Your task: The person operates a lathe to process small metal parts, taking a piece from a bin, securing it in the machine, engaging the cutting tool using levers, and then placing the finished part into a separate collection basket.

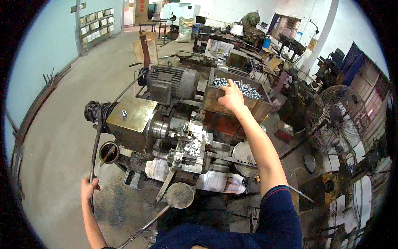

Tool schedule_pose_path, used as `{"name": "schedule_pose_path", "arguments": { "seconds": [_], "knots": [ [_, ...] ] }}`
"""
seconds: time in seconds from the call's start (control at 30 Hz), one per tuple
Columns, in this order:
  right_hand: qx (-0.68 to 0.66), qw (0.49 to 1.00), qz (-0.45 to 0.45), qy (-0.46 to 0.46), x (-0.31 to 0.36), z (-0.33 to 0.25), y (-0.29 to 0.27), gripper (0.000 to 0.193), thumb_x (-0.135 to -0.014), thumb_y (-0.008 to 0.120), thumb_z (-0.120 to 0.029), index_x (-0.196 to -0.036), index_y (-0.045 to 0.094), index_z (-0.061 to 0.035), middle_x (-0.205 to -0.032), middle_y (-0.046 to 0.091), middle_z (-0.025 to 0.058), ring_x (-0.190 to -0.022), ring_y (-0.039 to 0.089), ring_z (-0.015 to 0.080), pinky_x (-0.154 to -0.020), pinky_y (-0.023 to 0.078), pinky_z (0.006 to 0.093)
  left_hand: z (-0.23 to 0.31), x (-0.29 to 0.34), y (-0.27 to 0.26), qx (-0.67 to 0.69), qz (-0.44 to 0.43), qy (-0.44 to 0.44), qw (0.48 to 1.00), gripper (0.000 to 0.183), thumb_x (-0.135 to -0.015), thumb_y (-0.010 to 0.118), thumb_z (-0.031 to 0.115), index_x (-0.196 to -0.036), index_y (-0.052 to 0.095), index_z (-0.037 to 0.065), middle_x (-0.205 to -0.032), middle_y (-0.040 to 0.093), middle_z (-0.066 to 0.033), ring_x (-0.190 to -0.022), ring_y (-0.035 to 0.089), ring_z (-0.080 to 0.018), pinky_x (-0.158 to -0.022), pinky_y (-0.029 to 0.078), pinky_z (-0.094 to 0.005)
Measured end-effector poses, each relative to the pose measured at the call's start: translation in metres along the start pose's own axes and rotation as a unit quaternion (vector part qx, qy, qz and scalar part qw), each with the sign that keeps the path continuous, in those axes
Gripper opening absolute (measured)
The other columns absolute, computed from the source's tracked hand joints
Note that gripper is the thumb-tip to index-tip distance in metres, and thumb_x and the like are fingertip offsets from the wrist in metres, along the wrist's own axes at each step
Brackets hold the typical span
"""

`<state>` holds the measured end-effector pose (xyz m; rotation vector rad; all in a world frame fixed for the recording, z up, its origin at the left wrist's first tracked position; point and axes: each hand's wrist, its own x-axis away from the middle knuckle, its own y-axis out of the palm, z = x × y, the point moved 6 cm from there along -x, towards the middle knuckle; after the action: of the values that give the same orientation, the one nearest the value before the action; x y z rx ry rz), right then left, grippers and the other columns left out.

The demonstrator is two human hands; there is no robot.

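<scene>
Dark blue sleeve (278, 216) fills six o'clock. From it the right hand (231, 98) reaches toward one o'clock, fingers curled into the box of small silvery parts (242, 88); whether it pinches one I cannot tell. At eight o'clock the left hand (88, 187) is wrapped round a lever (95, 145), long axis running toward twelve. Pale rectangular cards (96, 25) line the wall at eleven.

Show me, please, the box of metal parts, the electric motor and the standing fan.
box of metal parts (215, 98): head view, on its front wooden wall.
electric motor (168, 83): head view, on its ribbed housing.
standing fan (336, 118): head view, on its wire guard.
</scene>
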<state>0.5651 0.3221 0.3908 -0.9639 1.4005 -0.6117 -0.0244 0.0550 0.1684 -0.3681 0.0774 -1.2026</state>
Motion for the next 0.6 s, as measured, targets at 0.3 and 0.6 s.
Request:
{"name": "schedule_pose_path", "arguments": {
  "seconds": [0.3,0.6],
  "knots": [
    [-0.142,0.977,-0.036,0.154,0.222,0.151,-0.053,0.043,-0.054,0.062,-0.013,-0.094,0.065,0.0009,-0.130,0.044,0.0150,-0.112,0.049,0.0310,-0.094,0.040,0.0354,0.009,-0.004,0.010,0.013,-0.099,-0.073,0.992,0.026,-0.081,0.062,0.014,-0.096,0.052,-0.005,-0.072,0.057,-0.0080,-0.063,0.059,-0.0166,-0.060,0.052,-0.0318],
    [-0.012,0.832,-0.062,0.551,0.631,0.286,-0.155,0.029,-0.060,0.060,-0.022,-0.078,0.064,0.0005,-0.069,0.063,0.0136,-0.063,0.063,0.0231,-0.061,0.049,0.0327,-0.030,-0.050,0.035,0.020,0.051,-0.125,0.991,0.039,-0.081,0.063,0.023,-0.108,0.051,-0.002,-0.078,0.056,-0.0080,-0.069,0.057,-0.0166,-0.067,0.049,-0.0305]
  ]
}}
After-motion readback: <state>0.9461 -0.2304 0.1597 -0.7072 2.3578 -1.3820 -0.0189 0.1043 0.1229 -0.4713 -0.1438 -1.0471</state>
